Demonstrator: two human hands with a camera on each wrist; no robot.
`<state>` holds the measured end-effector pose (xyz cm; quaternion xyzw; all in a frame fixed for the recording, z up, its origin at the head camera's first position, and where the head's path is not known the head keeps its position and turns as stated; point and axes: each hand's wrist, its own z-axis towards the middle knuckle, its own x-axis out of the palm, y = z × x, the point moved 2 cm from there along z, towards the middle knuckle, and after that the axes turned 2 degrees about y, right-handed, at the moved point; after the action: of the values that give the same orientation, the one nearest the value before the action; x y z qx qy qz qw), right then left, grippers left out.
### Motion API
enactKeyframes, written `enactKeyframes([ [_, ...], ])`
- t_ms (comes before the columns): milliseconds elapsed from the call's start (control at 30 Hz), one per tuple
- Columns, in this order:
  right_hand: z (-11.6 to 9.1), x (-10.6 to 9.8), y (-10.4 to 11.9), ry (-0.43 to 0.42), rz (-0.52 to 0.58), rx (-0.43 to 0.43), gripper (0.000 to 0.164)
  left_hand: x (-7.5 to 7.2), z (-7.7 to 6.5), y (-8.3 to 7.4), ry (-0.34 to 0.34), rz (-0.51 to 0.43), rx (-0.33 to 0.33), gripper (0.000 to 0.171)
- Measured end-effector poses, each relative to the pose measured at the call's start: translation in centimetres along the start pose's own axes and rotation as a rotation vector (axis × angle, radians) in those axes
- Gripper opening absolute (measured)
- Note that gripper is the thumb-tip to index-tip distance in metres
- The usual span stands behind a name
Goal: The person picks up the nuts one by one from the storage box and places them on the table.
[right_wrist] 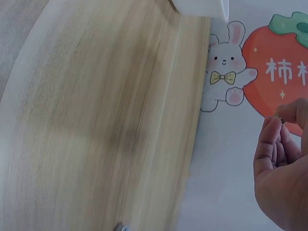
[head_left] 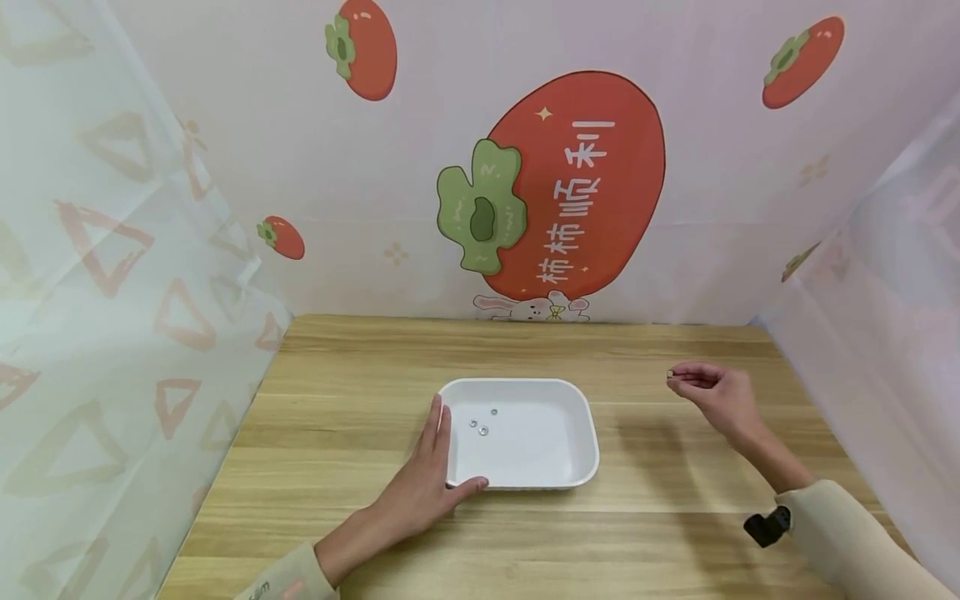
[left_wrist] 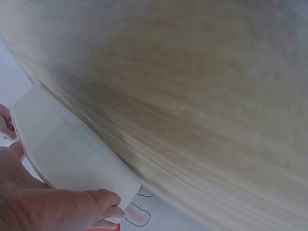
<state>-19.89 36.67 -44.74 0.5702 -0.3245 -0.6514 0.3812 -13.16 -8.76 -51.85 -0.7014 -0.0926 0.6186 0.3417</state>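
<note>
Small metal piece (head_left: 671,374), too tiny to identify, pinched between the thumb and fingertips of a person's right hand (head_left: 716,398), raised above the wooden table (head_left: 352,375), well right of a white tray (head_left: 536,437). The left hand (head_left: 422,487) lies along the tray's left rim, fingers straight, thumb at the near edge. Three metal rings (head_left: 483,431) lie inside. To me, that slight pinch looks risky: a slip could drop the piece. Pressing the rim too hard could tip the tray, scattering the rings.

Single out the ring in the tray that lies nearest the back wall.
The rightmost ring in the tray, farther back than the other two rings, which lie close together.
</note>
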Motion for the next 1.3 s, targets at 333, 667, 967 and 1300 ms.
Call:
enactKeyframes([
  [333, -0.6, -1.8, -1.4, -0.005, -0.046, 0.031, 0.035, 0.0, 0.0, 0.1, 0.006, 0.0, 0.002, 0.121],
  [667, -0.8, -3.2, -3.0, -0.015, -0.069, 0.113, 0.04, 0.0, 0.1, 0.0, 0.016, 0.003, -0.008, 0.12],
  [967, -1.0, -4.6, -4.7, -0.02, -0.049, 0.137, 0.042, 0.1, 0.0, 0.0, 0.003, -0.012, 0.0, 0.119],
  [1300, -1.0, -5.9, -6.8, -0.048, -0.116, 0.175, 0.042, 0.0, 0.0, -0.1, 0.011, -0.004, -0.002, 0.12],
])
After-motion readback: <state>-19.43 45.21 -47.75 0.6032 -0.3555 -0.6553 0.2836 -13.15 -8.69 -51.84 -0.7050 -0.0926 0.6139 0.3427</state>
